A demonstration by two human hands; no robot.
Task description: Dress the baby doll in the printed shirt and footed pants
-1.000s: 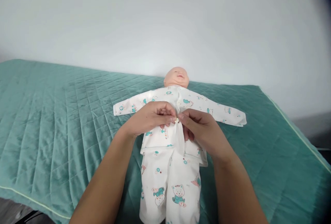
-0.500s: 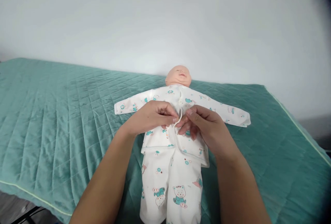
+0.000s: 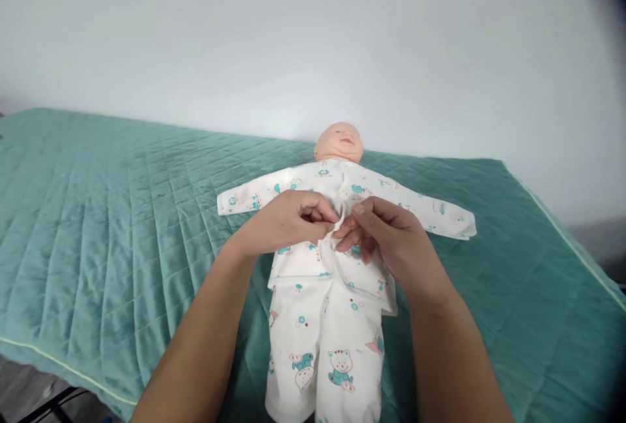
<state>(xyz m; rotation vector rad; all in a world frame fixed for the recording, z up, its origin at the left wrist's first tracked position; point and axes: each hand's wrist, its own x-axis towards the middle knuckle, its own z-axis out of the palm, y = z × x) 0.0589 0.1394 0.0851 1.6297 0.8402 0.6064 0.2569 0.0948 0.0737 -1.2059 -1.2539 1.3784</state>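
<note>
The shirt (image 3: 300,268) before me was thin, soft-looking cloth, matt and smooth, and the trousers (image 3: 352,338) looked the same. Near the quilt's far edge, the doll's head (image 3: 338,143) seemed to be smooth plastic or rubber with a faint sheen. I had the quilt (image 3: 147,234) beneath them: velvety cloth, ridged with stitching. Past its far edge, the wall (image 3: 313,38) was smooth and matt.

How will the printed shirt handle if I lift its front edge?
The shirt is probably floppy, since its front edge curves between the left hand and right hand. It likely sags when released, as its loose hem drapes over the trousers.
</note>
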